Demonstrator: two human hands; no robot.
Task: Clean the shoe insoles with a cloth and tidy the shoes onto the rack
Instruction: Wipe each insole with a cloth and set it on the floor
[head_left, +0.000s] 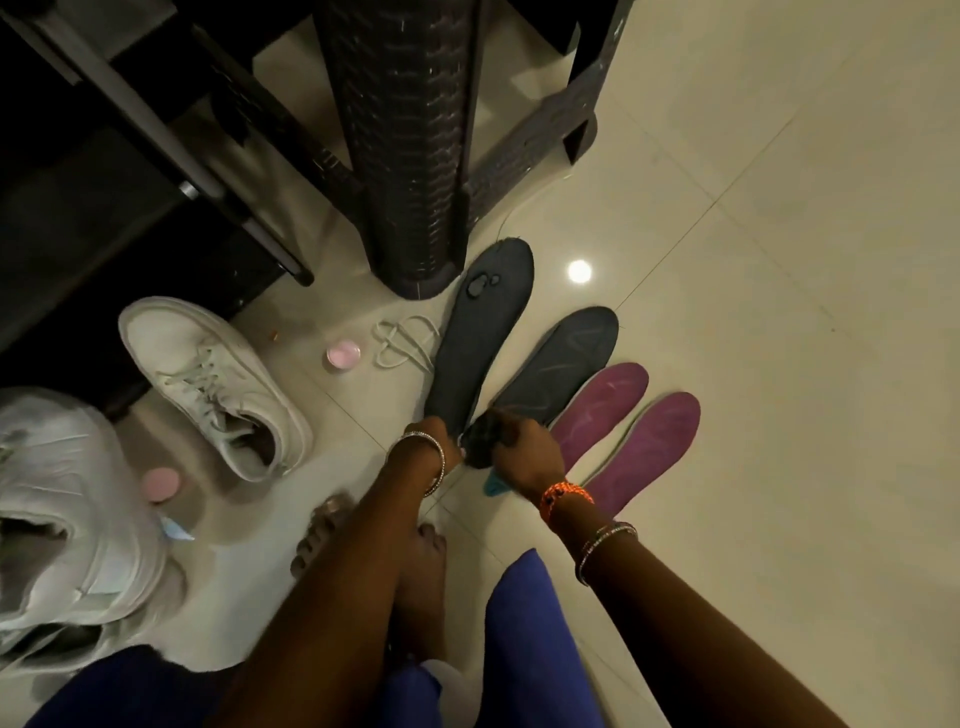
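Blue-clad knees (535, 639) and our bare feet (415, 566) sit closest, on the pale tiled floor (779, 260). Past them, our left hand (439, 434) pinches the heel end of a dark grey insole (480, 338), holding it steady. Our right hand (524, 447) is clenched round a dark cloth (480, 441), pressing it on that same heel; a teal scrap (493, 486) shows under the wrist.

A second grey insole (563, 364) lies just beside the first, and two purple insoles (605, 402) (647, 452) lie to its right. One white sneaker (218, 384) stands to the left, another (67, 519) nearer us, with loose laces (405, 340) and a small pink dish (343, 356) between them and the insoles.

We judge the wiping step is in hand, at the first insole. Next we need a firm stroke toward the toe, while the left keeps the heel pinned.
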